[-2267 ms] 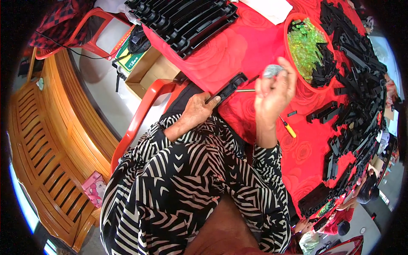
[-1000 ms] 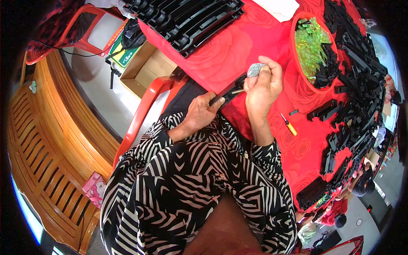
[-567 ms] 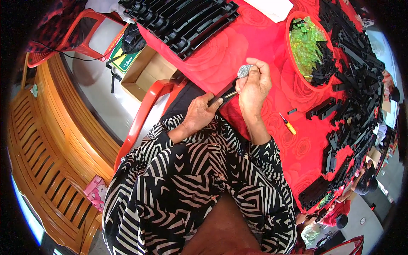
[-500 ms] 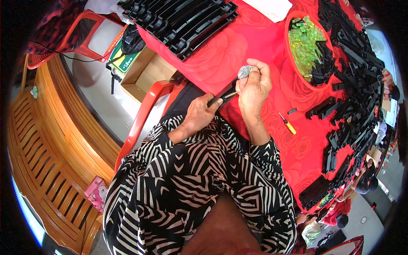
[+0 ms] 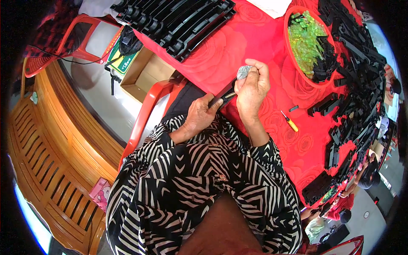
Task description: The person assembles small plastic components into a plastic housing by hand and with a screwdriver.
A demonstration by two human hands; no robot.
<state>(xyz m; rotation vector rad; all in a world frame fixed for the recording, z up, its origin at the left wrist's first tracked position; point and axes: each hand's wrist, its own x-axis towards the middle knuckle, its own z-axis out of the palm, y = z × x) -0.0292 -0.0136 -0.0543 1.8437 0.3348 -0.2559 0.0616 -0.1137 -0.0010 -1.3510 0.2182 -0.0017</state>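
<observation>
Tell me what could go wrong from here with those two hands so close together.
Perhaps a jab: the right hand grips a silver lump, and the metal rod beside that hand might slip toward the left hand, whose thumb is close to it. Also, the yellow-handled tool lies loose on the red tablecloth, to the right of the right hand, so a sideways sweep could knock it.

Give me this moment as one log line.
left hand: holds black part; right hand: grips silvery object, thin rod between hand and part; red tablecloth: yellow-handled tool; red basket: green pieces, black pieces
</observation>
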